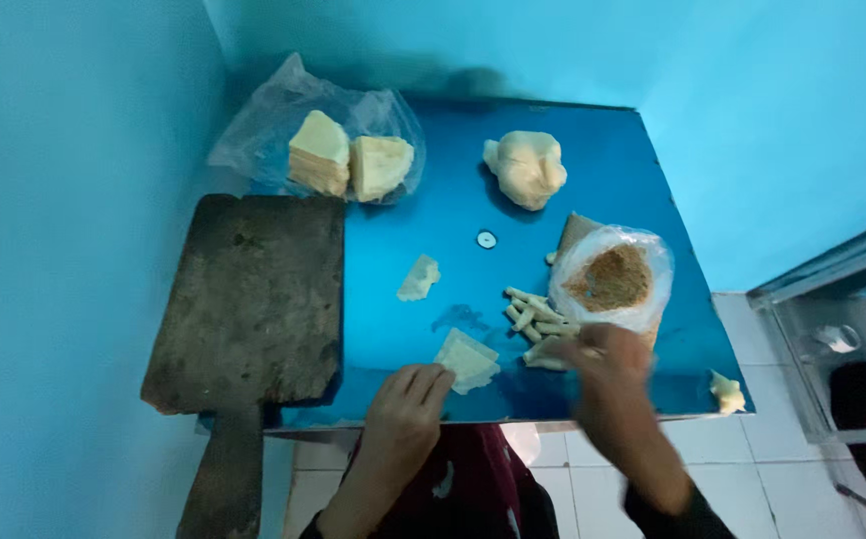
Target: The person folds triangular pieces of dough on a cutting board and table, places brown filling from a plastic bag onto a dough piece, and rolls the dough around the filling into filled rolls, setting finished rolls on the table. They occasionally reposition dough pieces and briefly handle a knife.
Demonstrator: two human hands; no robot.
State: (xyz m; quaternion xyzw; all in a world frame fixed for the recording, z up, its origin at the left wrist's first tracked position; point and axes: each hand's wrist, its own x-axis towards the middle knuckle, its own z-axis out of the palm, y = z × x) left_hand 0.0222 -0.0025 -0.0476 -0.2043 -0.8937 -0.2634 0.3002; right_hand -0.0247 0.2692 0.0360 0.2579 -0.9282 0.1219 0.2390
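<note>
My left hand (405, 407) rests at the blue table's (592, 180) front edge, fingertips on a pale, flat triangular wrapper sheet (467, 359). My right hand (607, 364) is blurred, right of the sheet, just below a pile of several small rolled sticks (535, 319). Whether it holds anything cannot be told. Just behind the rolls sits a plastic bag of brown crumbly filling (614, 277). A second pale wrapper piece (419, 278) lies mid-table.
A dark worn wooden board (253, 299) covers the table's left side. Behind it, two stacks of pale sheets (348, 165) sit in clear plastic. A dough lump (527, 168) is at the back, a small round disc (486, 240) mid-table, a dough scrap (726, 393) at the front right corner.
</note>
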